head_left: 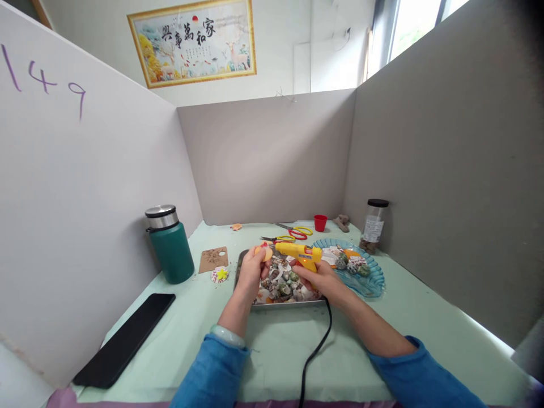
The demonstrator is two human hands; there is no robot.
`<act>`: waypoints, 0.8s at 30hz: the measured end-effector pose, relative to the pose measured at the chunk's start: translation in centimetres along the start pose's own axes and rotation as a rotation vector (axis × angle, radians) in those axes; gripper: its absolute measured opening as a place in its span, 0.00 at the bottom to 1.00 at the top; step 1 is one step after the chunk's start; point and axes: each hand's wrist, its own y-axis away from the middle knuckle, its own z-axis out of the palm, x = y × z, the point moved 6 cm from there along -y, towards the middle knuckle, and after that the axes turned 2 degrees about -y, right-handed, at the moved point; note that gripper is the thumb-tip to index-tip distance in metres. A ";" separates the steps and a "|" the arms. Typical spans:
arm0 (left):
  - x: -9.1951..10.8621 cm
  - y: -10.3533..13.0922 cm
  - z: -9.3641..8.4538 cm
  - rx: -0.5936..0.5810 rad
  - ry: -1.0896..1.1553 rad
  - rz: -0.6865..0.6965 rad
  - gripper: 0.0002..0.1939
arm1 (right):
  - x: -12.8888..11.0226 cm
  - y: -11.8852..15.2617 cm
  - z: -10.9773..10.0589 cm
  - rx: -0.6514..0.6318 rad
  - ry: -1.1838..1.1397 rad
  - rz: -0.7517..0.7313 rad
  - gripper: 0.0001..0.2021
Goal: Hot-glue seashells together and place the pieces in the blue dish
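My right hand (315,277) is wrapped round the handle of a yellow hot glue gun (297,251), its nozzle aimed left. A black cord runs from its grip down to the table's front edge. In my left hand (251,272) is a small orange shell-like piece (267,253) with a bit of red on it, held close to the nozzle. Whether the tip touches the piece I cannot tell. Beneath both hands lies a metal tray (289,306) heaped with seashells (284,286), partly covered by my hands and the gun.
Left stand a green bottle (172,252), a black flat case (127,340), a cardboard piece (213,259) and a disc with a yellow star (221,275). Scissors (302,231), a red cup (320,223), a blue plate (374,280) of shells and a jar (374,226) sit behind and right. Partitions enclose the table.
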 end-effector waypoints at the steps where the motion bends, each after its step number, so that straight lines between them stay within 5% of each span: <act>1: -0.1 0.0 0.0 0.000 0.000 -0.013 0.14 | -0.1 0.0 0.0 0.006 -0.002 -0.004 0.19; 24: 0.6 0.5 0.5 -0.047 -0.145 0.119 0.16 | -0.1 0.0 -0.1 0.021 -0.002 0.001 0.18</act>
